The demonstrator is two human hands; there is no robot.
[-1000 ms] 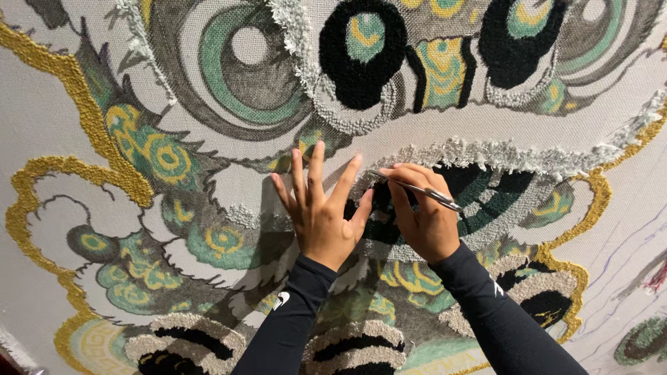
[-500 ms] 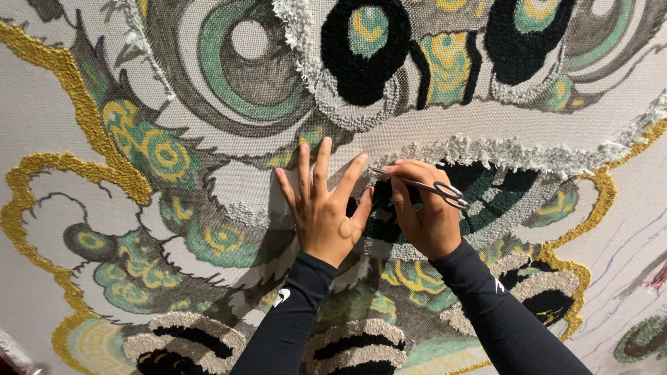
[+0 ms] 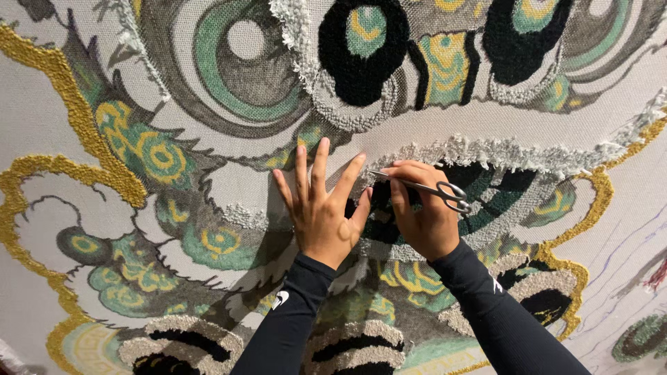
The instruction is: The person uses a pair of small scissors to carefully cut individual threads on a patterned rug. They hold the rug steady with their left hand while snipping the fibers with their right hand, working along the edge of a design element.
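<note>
In the head view, my left hand (image 3: 322, 212) lies flat and open on the tufted rug (image 3: 208, 208), fingers spread, holding nothing. Just to its right, my right hand (image 3: 424, 215) is closed around the small scissors (image 3: 427, 187); their tips point left, toward the fluffy white border (image 3: 486, 149). Whether the blades stand open, I cannot tell. If the tips slide, they could cut good pile or nick my left index finger, which is very near.
</note>
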